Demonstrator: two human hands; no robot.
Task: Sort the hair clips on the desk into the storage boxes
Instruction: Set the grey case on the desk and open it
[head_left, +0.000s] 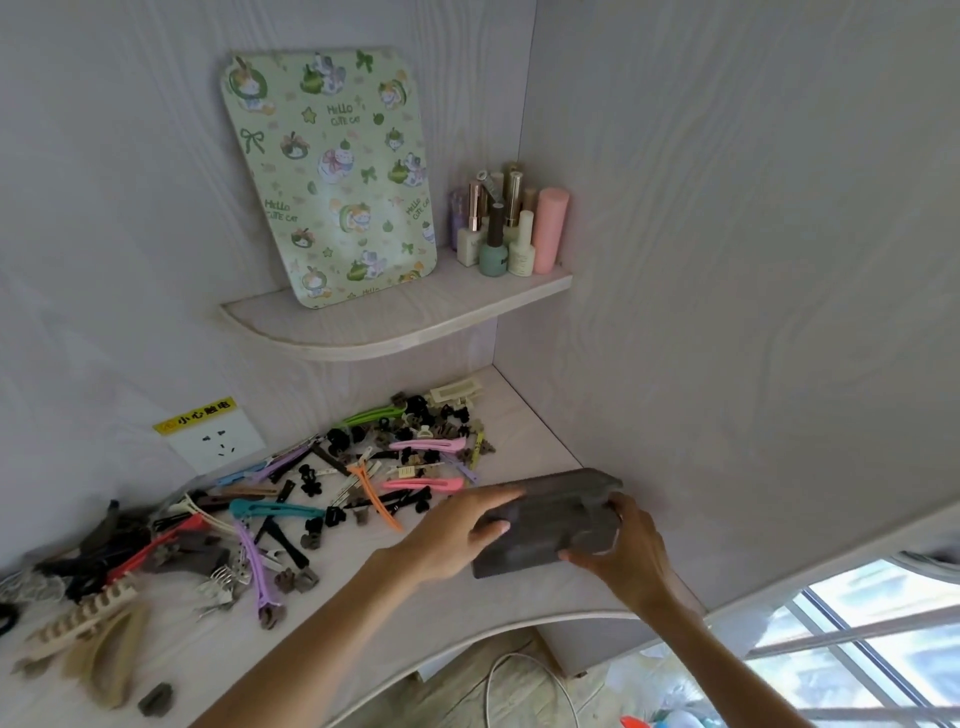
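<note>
Hands gripped the grey storage box (545, 522) at both ends, left hand (462, 530) and right hand (623, 545), low over the desk (467, 608). It looked rigid, light, safest held by its edges. Hair clips (363, 467) lay scattered left of the left hand, small and slippery.

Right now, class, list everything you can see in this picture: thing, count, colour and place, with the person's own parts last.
hair clips: many, mixed colours, scattered across the desk
desk: one, pale wood grain
grey box: one, on the desk's right side, held
patterned board: one, green, leaning on the corner shelf
corner shelf: one, pale
bottles: about ten, pastel and gold, shelf's right end
wall socket: one, white, yellow label
left hand: grip on the box
right hand: grip on the box
</note>
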